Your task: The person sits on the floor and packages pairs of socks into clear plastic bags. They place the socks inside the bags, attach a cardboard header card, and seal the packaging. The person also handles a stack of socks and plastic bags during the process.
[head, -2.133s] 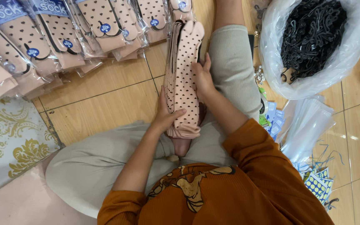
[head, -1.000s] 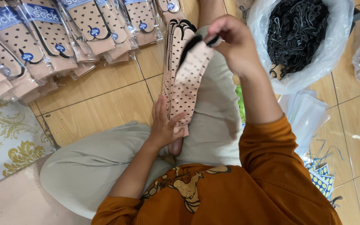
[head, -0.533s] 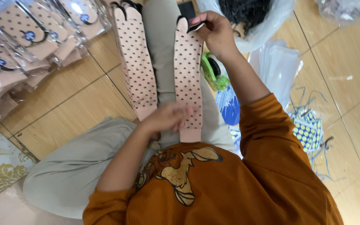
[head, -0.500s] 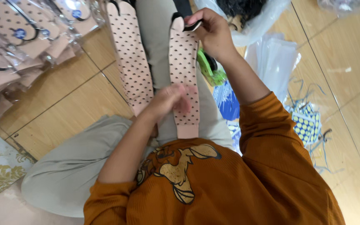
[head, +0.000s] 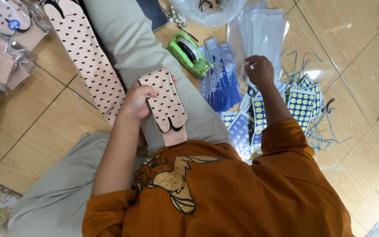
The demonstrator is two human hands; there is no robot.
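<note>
The folded pink sock, dotted in black with a split toe edged in dark trim, lies doubled over on the person's thigh, and the left hand clasps its left edge, thumb on top and fingers curled beneath, pinning it against the grey trouser leg. A second sock of the same pattern lies flat and full length on the wooden floor just left of that leg, not folded. The right hand is stretched out to the other side, well apart from the socks, fingers drawn together over the stack of clear plastic sleeves; a small pale scrap seems pinched at the fingertips, though it is too small to tell what it is. Between the two hands sit a green tape dispenser and a fan of blue header cards, with dotted blue and yellow cards scattered nearer the right arm. At the upper left, already bagged socks lie heaped on the floor. As I judge it, one sock is folded and ready, its partner is still unfolded, and neither sleeve, card nor tape has yet met this pair.
</note>
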